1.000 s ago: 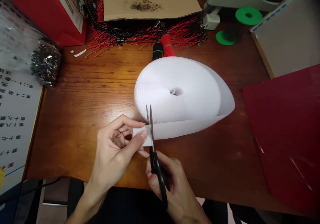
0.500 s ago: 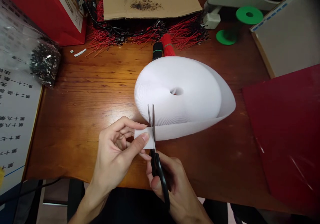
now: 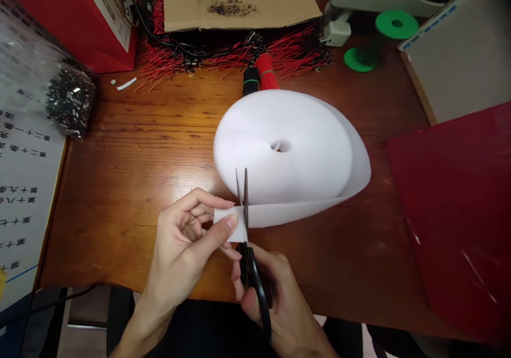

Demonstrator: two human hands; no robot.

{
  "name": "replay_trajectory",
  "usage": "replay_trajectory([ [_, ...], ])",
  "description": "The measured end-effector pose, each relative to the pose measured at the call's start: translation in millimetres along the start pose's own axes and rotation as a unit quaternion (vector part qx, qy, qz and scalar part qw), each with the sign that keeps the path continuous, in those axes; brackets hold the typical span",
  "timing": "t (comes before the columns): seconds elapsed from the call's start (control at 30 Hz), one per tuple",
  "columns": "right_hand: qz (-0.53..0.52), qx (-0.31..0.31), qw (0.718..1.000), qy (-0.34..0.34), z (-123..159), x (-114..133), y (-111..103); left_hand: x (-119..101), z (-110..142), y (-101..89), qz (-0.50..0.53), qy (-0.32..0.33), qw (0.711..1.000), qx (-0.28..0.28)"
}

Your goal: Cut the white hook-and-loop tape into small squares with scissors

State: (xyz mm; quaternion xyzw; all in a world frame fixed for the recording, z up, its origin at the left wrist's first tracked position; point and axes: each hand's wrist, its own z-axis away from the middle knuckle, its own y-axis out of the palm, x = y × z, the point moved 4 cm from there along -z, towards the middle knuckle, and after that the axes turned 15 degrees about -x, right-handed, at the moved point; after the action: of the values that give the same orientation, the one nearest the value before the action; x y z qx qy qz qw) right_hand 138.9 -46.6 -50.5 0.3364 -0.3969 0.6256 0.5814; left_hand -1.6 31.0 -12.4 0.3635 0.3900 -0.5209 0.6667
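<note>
A big roll of white strip [image 3: 295,123], perhaps hook-and-loop tape, lies flat on the wooden table, its loose end curving round the right side toward me. My left hand [image 3: 183,241] pinches that end [image 3: 237,233] between thumb and fingers. In my right hand [image 3: 279,294] are black-handled scissors [image 3: 246,209], pointing away from me. Their slightly parted blades straddle the strip just right of my left thumb. Some fingers of the right hand are hidden behind the handles.
Beyond the roll are red and black wire bundles [image 3: 266,70], loose red wires [image 3: 295,54] and a cardboard piece [image 3: 239,6]. A green spool [image 3: 395,25] stands back right, a dark red folder [image 3: 451,203] right. On the left lies a clear bag of small metal parts [image 3: 69,99].
The loop of strip at the roll's right side has drawn in slightly and its loose stretch sits a little lower. Both hands and the scissors hold nearly the same pose.
</note>
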Motion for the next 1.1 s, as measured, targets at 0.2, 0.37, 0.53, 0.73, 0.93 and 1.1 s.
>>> replay_trajectory([
  [0.2, -0.037, 0.014, 0.999, -0.008, -4, 10, 2, 1, -1, -0.1, 0.000, -0.002, 1.000, -0.002],
  [0.37, -0.064, 0.043, 0.997, 0.009, -4, 16, 1, 3, -2, -0.1, 0.010, -0.007, 1.000, -0.007],
  [0.53, -0.005, 0.022, 1.000, -0.006, -1, 8, -1, 1, -2, -1.4, 0.016, -0.022, 1.000, -0.003],
  [0.73, -0.030, 0.043, 0.998, 0.024, 6, -3, -2, 1, -6, -5.6, 0.027, -0.011, 1.000, -0.005],
  [0.93, 0.001, 0.052, 0.998, 0.028, 11, 4, -6, 0, -9, -10.0, 0.000, 0.010, 1.000, -0.007],
  [1.1, 0.025, 0.061, 0.997, 0.045, 15, -4, -10, -8, -23, -22.1, -0.096, 0.098, 0.986, -0.093],
])
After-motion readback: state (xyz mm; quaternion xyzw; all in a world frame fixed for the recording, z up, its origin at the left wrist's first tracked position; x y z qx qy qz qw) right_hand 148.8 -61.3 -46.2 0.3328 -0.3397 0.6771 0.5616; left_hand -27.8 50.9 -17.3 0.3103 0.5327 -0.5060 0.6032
